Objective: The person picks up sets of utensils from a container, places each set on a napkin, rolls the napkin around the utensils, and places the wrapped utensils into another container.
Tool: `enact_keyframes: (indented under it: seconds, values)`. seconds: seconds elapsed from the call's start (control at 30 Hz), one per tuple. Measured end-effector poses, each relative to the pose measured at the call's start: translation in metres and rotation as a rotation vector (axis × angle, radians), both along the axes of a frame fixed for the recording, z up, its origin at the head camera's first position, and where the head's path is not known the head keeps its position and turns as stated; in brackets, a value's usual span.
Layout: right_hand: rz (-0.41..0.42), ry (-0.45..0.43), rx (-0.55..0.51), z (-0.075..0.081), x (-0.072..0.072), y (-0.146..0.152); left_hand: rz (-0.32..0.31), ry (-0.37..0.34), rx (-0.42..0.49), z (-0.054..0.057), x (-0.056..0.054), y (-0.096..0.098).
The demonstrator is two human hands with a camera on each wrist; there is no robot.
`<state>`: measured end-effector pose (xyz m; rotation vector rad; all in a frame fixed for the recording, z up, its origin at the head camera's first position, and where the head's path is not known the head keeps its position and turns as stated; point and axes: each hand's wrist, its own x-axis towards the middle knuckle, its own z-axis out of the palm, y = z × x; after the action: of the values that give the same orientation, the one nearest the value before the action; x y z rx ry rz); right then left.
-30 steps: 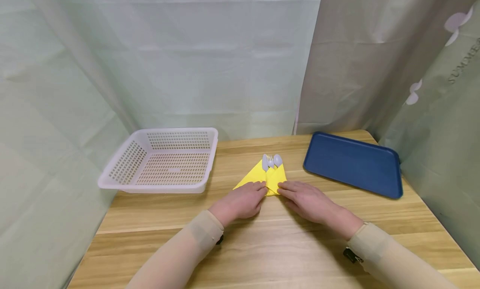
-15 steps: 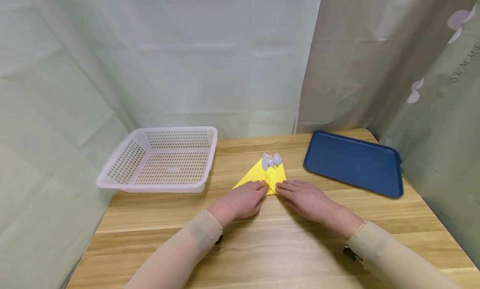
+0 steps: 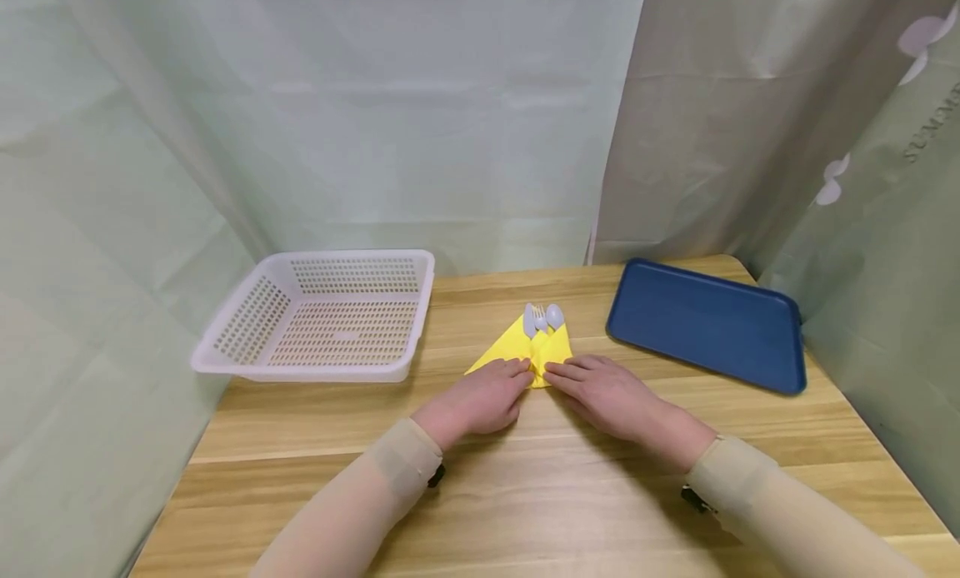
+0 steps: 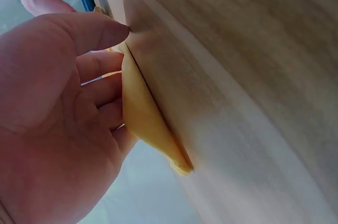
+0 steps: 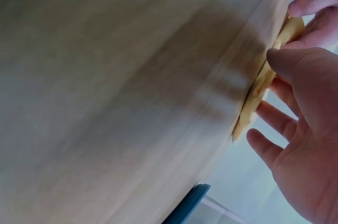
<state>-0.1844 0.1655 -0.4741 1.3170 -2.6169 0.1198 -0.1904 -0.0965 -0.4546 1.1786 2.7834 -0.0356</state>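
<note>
A yellow napkin [image 3: 512, 345] lies on the wooden table, folded over a pale plastic knife [image 3: 529, 321], fork [image 3: 540, 320] and spoon [image 3: 555, 316]. Their upper ends stick out at the far side; their lower parts are hidden. My left hand [image 3: 489, 395] rests its fingers on the napkin's near left part. From the other side, the fingers of my right hand [image 3: 611, 399] press on its lower right fold. Both wrist views show fairly extended fingers on the cloth, with the left thumb [image 4: 113, 33] and right thumb [image 5: 285, 60] near the cloth's close edge.
To the left stands a white perforated basket [image 3: 408, 370]. A dark blue tray [image 3: 705, 324] lies at the back right of the table [image 3: 525, 511]. Hanging curtains [image 3: 390, 128] close off the back and both sides.
My right hand has slid slightly left over the napkin, bringing its fingertips closer to my left hand. The left hand has barely moved.
</note>
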Motion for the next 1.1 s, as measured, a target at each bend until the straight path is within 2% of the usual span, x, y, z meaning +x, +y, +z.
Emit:
enact_keyframes:
  seconds: [0.13, 0.23, 0.33, 0.43, 0.57, 0.67, 0.87, 1.1]
  values:
    - [-0.002, -0.004, 0.019, 0.0, -0.001, -0.002, 0.015, 0.003, 0.023, -0.002, -0.001, -0.005]
    - [-0.005, -0.005, 0.024, -0.001, 0.0, -0.002, 0.047, -0.007, 0.075, 0.0, -0.002, -0.01]
    - [-0.013, 0.003, 0.029, -0.001, 0.0, -0.003, 0.099, 0.014, 0.139, 0.001, -0.003, -0.016]
    - [-0.017, 0.009, 0.036, 0.0, 0.0, -0.004, 0.19, 0.057, 0.192, 0.003, -0.005, -0.021]
    - [-0.016, 0.008, 0.035, 0.001, 0.002, -0.006, 0.339, 0.078, 0.231, 0.004, -0.005, -0.027]
    - [-0.013, 0.0, 0.028, 0.002, 0.003, -0.008, 0.42, 0.072, 0.221, 0.002, -0.005, -0.03]
    - [-0.011, -0.019, 0.002, 0.002, 0.006, -0.015, 0.527, 0.05, 0.166, -0.003, -0.009, -0.034]
    - [-0.026, -0.037, 0.006, 0.002, 0.011, -0.023, 0.573, 0.001, 0.145, -0.001, -0.015, -0.037]
